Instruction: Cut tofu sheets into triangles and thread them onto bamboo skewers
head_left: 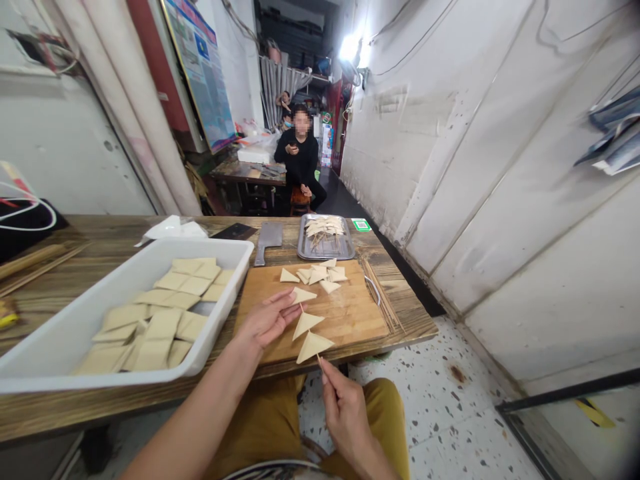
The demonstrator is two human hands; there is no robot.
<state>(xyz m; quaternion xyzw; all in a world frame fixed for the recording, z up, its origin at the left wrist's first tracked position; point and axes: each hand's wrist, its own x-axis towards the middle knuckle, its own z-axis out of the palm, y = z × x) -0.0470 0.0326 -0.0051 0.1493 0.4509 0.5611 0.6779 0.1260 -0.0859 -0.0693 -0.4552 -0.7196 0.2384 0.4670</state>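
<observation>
Currently the right hand (345,407) pinches the near end of a thin wooden skewer (319,359) between thumb and fingers, while the left hand (273,317), fingers extended, grips a pale cream, flat triangle (305,295) at the far end. Two more threaded triangles (314,345) sit between, smooth, matte and sharp-cornered, spaced along the stick above the near part of a light-brown wooden cutting board (357,313). Loose cream triangles (320,274) lie at the board's far side. To its left, a white plastic tub (216,337) holds overlapping cream rectangular sheets (160,330); to its right, bare wooden skewers (383,293) lie on the wood-grain bench (417,325). Beyond rest a metal cleaver (270,237) and a silvery metal tray (345,252) of filled skewers (325,227). Beside the tray, a green-and-white card (361,225) bears a QR-type code, its wording too small to read. Lettering on the blue wall poster (203,73) is illegible. Farther back sits a person in black (303,157).
</observation>
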